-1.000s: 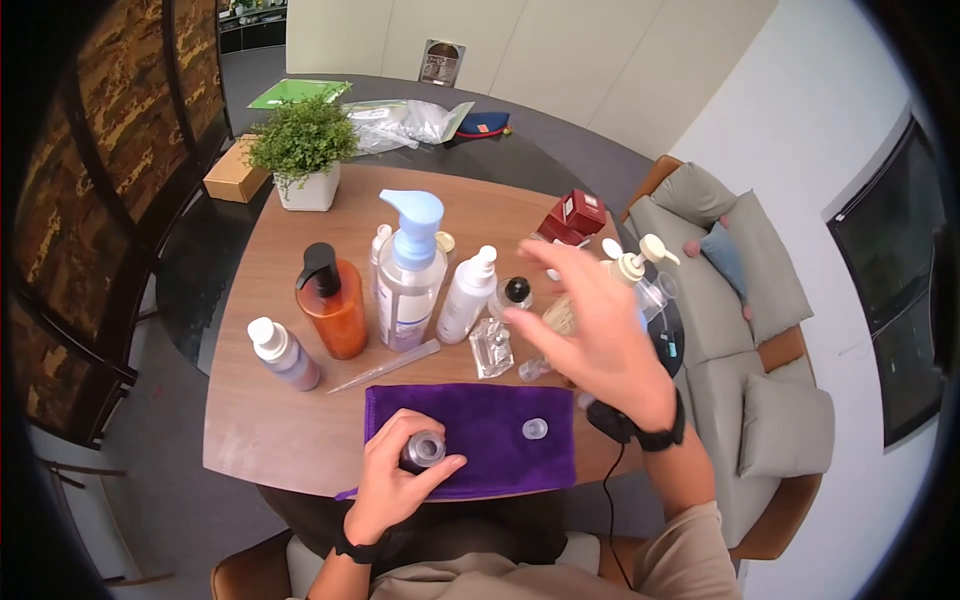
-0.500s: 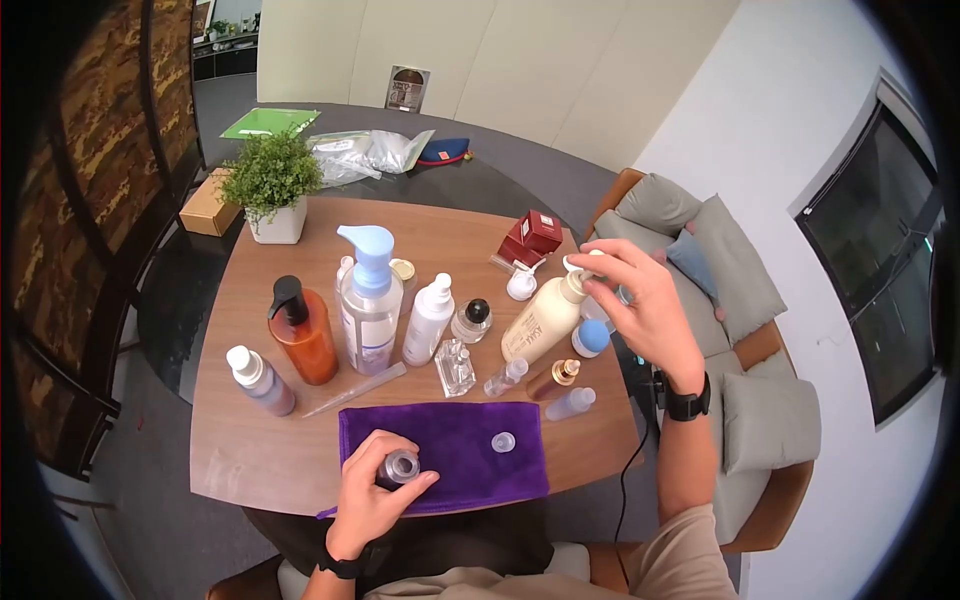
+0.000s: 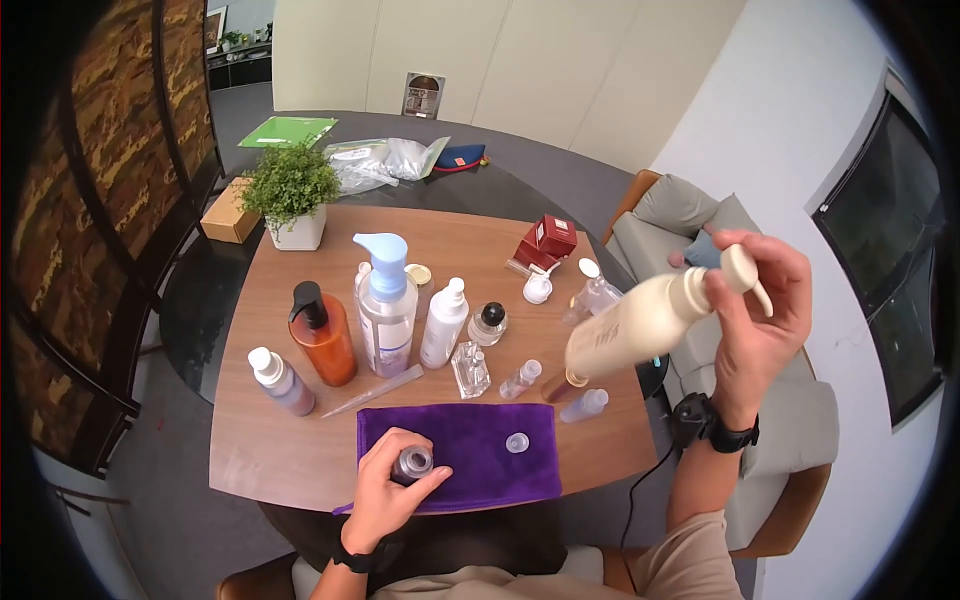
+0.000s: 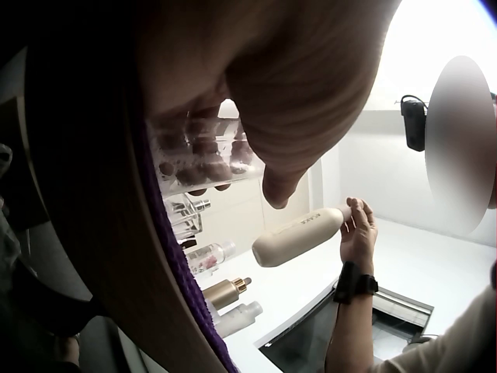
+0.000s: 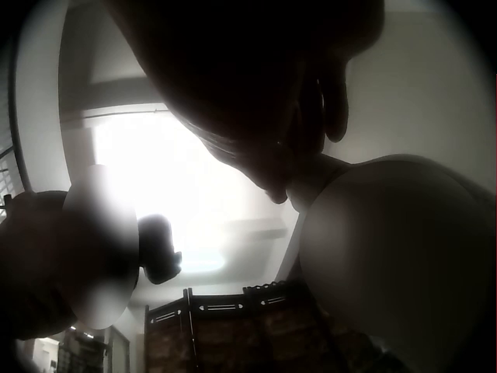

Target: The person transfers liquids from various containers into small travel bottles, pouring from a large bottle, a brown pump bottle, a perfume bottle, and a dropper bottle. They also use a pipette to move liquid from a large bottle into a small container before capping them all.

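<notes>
On the purple cloth (image 3: 500,480), my left hand (image 3: 385,500) grips a small clear bottle (image 3: 413,463), its open mouth facing up. A small clear cap (image 3: 517,442) lies on the cloth to the right of it. Up at the right, my right hand (image 3: 768,325) holds a cream pump bottle (image 3: 630,328) by its pump head and neck. That bottle is raised and tilted, its base pointing left and down over the table's right side. In the left wrist view, the fingers wrap around the clear bottle (image 4: 206,155). The right wrist view is dark, with the cream bottle's body (image 5: 396,256) close up.
An orange pump bottle (image 3: 328,345), a blue-topped pump bottle (image 3: 388,325) and a white bottle (image 3: 443,325) stand behind the cloth. Nearer are a glass perfume bottle (image 3: 471,370), a dropper (image 3: 375,390) and small bottles. Red boxes (image 3: 548,240) and a potted plant (image 3: 292,190) sit farther back.
My right hand reached to the cream pump bottle at the right, took hold of its pump head and lifted it off the table, up and rightward. The left hand keeps its bottle on the cloth.
</notes>
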The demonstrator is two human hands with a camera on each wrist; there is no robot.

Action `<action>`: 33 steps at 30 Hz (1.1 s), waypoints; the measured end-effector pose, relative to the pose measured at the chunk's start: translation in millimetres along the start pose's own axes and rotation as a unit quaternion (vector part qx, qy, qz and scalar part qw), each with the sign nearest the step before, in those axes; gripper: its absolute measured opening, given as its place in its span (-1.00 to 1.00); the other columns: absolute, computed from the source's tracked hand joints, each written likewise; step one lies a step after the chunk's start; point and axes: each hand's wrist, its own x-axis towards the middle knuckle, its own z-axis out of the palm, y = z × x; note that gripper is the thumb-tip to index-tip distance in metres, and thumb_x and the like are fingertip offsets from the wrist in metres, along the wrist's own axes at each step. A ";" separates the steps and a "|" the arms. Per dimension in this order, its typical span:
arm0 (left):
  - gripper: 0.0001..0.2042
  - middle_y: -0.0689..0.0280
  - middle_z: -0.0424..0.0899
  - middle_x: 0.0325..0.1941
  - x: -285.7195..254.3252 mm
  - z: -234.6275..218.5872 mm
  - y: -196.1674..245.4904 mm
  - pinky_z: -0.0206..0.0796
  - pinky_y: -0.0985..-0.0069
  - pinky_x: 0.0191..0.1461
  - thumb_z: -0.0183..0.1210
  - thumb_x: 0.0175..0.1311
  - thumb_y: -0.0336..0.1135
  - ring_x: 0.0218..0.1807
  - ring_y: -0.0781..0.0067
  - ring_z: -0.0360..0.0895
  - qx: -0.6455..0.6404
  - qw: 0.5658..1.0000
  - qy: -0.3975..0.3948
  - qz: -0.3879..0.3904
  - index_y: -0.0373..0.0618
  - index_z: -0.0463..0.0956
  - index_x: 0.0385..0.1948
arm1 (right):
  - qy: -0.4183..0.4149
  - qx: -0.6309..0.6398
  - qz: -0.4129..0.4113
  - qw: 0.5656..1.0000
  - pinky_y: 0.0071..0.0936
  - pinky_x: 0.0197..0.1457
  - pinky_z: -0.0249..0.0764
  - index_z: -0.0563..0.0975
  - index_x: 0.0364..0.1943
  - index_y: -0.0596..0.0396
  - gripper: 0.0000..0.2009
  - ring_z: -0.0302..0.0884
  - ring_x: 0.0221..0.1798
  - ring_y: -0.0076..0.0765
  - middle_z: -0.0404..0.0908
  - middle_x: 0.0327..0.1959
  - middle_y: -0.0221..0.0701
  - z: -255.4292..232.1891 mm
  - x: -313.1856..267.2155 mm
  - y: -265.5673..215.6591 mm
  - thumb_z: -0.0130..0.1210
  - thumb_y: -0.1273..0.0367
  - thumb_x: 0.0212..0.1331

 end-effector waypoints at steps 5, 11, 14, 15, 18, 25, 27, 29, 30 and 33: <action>-0.61 0.20 0.73 -0.10 -2.7 6.6 16.4 0.51 0.34 0.05 0.68 0.11 -0.41 -0.08 0.24 0.67 -0.006 0.998 0.007 0.054 -0.18 0.65 -0.11 | -0.180 0.014 -0.044 0.983 -0.39 -0.10 0.59 0.87 0.01 0.04 -0.59 0.61 -0.12 -0.39 0.62 -0.13 -0.36 30.0 -27.2 -25.6 0.70 0.48 0.00; -0.54 0.12 0.75 -0.08 -0.1 -1.7 35.9 0.57 0.28 0.02 0.72 0.10 -0.36 -0.09 0.12 0.71 0.015 0.995 0.006 0.098 -0.22 0.67 -0.02 | -0.297 0.027 -0.058 0.953 -0.44 -0.29 0.52 0.87 0.03 0.00 -0.54 0.55 -0.27 -0.42 0.48 -0.25 -0.42 82.2 -72.6 -39.2 0.71 0.41 -0.05; -0.54 0.13 0.77 -0.07 7.8 -7.5 42.5 0.57 0.29 -0.01 0.72 0.11 -0.35 -0.11 0.14 0.71 0.018 0.994 0.025 0.107 -0.22 0.67 -0.03 | -0.296 0.069 -0.011 0.952 -0.41 -0.28 0.51 0.80 -0.20 0.06 -0.69 0.56 -0.25 -0.34 0.48 -0.26 -0.37 96.4 -81.6 -30.1 0.70 0.39 -0.03; -0.55 0.14 0.78 -0.09 10.7 -10.6 51.1 0.57 0.29 -0.01 0.72 0.11 -0.35 -0.12 0.14 0.71 0.027 0.994 0.036 0.099 -0.22 0.67 -0.04 | -0.287 0.042 -0.029 0.956 -0.40 -0.26 0.51 0.72 -0.27 0.07 -0.66 0.57 -0.24 -0.30 0.49 -0.25 -0.36 98.2 -80.1 -28.5 0.72 0.34 -0.03; -0.55 0.16 0.79 -0.12 19.2 -17.1 76.9 0.58 0.28 -0.02 0.73 0.11 -0.33 -0.14 0.14 0.72 0.040 0.993 0.050 0.099 -0.22 0.67 -0.05 | -0.298 0.057 -0.024 0.953 -0.36 -0.20 0.51 0.60 -0.31 0.09 -0.55 0.57 -0.21 -0.22 0.50 -0.21 -0.33 101.4 -78.4 -33.2 0.73 0.23 -0.02; -0.54 0.15 0.81 -0.12 30.4 -18.8 105.9 0.58 0.33 -0.02 0.72 0.10 -0.30 -0.13 0.20 0.76 0.060 0.988 0.036 0.136 -0.24 0.69 -0.04 | -0.328 0.312 0.127 0.883 -0.27 0.07 0.48 0.50 -0.13 0.14 -0.52 0.52 -0.06 -0.19 0.54 -0.07 -0.23 105.4 -106.2 -23.4 0.49 0.04 0.36; -0.53 0.16 0.79 -0.15 33.0 -16.6 103.4 0.56 0.36 -0.05 0.71 0.10 -0.27 -0.16 0.26 0.74 0.062 0.987 0.038 0.146 -0.25 0.68 -0.05 | -0.314 0.354 0.183 0.862 -0.33 0.07 0.45 0.49 -0.14 0.15 -0.65 0.51 -0.07 -0.24 0.54 -0.09 -0.24 108.0 -114.2 -27.1 0.17 0.11 0.60; -0.52 0.16 0.80 -0.13 34.6 -16.5 100.9 0.56 0.37 -0.03 0.72 0.09 -0.25 -0.15 0.24 0.74 0.061 0.989 0.051 0.124 -0.25 0.69 -0.04 | -0.310 0.376 0.206 0.849 -0.34 0.06 0.44 0.49 -0.14 0.15 -0.68 0.50 -0.08 -0.27 0.55 -0.11 -0.25 112.7 -117.2 -28.3 0.16 0.15 0.59; -0.52 0.16 0.80 -0.13 36.1 -17.3 101.7 0.56 0.37 -0.03 0.72 0.09 -0.25 -0.15 0.24 0.74 0.064 0.989 0.048 0.126 -0.25 0.69 -0.04 | -0.307 0.396 0.230 0.834 -0.36 0.05 0.43 0.48 -0.15 0.15 -0.72 0.50 -0.09 -0.30 0.56 -0.13 -0.26 114.4 -118.0 -28.5 0.15 0.19 0.57; -0.52 0.16 0.82 -0.11 40.6 -19.2 107.5 0.56 0.36 -0.02 0.73 0.07 -0.29 -0.15 0.23 0.74 0.089 0.986 0.044 0.132 -0.24 0.71 -0.02 | -0.309 0.398 0.298 0.811 -0.40 0.03 0.42 0.51 -0.08 0.17 -0.71 0.48 -0.11 -0.44 0.54 -0.16 -0.38 116.8 -120.9 -33.3 0.10 0.18 0.51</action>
